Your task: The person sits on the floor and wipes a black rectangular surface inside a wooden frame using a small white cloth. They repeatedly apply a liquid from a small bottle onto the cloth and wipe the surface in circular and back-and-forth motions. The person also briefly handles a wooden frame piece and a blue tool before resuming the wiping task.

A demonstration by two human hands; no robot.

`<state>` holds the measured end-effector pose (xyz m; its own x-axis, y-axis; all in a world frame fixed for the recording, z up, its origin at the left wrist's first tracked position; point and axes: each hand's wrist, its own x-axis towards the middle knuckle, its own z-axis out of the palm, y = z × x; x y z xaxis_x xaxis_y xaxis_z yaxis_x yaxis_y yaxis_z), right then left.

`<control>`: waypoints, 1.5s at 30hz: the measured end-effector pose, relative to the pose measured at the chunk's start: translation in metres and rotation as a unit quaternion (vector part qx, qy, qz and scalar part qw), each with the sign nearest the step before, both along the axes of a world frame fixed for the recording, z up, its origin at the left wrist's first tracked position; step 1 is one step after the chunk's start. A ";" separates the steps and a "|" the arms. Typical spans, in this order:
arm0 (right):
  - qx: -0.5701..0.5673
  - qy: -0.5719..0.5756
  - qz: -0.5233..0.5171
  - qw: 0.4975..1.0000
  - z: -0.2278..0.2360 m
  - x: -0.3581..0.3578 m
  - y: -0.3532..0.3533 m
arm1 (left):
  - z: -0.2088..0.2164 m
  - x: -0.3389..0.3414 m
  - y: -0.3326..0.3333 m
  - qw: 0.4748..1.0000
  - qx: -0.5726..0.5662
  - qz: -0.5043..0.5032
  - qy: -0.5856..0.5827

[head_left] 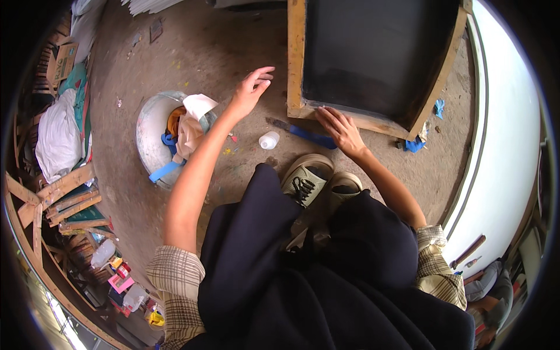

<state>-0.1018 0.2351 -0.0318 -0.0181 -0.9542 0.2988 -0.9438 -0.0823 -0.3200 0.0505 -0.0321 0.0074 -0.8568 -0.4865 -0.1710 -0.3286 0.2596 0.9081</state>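
Observation:
A wooden-framed dark screen stands at the far right of centre, its near rail towards me. My right hand is closed over that near rail by its left corner, fingertips at the inner edge. My left hand hovers left of the frame with fingers stretched out and nothing in it. Below the frame lies a long flat blue strip with a dark brown end; what it is I cannot tell. A small translucent white plastic container lies close by on the concrete floor.
Left of my forearm stands a pale metal bucket holding crumpled cloths and paper. Blue scraps lie by the frame's right corner. A long white board runs down the right, with a wooden-handled tool on it. Timber crowds the left.

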 end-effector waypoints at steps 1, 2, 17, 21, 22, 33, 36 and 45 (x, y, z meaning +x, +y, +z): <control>0.011 0.011 0.027 1.000 0.000 -0.003 0.002 | 0.001 0.001 0.001 1.000 0.003 -0.002 0.009; 0.000 0.005 0.065 0.998 -0.002 -0.008 0.001 | 0.002 0.003 0.001 1.000 0.007 -0.001 0.002; -0.079 0.052 0.430 0.898 0.018 -0.032 -0.110 | 0.003 0.016 -0.007 0.996 -0.015 0.076 0.031; -0.135 0.116 0.268 0.947 0.054 -0.088 -0.153 | 0.004 0.014 -0.004 0.995 -0.025 0.097 0.006; -0.175 0.136 0.200 0.954 0.073 -0.090 -0.163 | 0.001 0.020 -0.004 0.994 -0.033 0.107 0.002; -0.037 0.118 0.394 0.911 0.017 -0.035 -0.123 | 0.001 0.019 -0.004 0.969 -0.043 0.238 0.056; -0.061 0.085 0.364 0.925 0.059 -0.070 -0.161 | 0.006 0.020 -0.001 0.965 -0.031 0.252 0.068; -0.160 0.223 0.079 0.958 0.159 -0.160 -0.247 | 0.006 0.018 -0.005 0.944 -0.040 0.308 0.112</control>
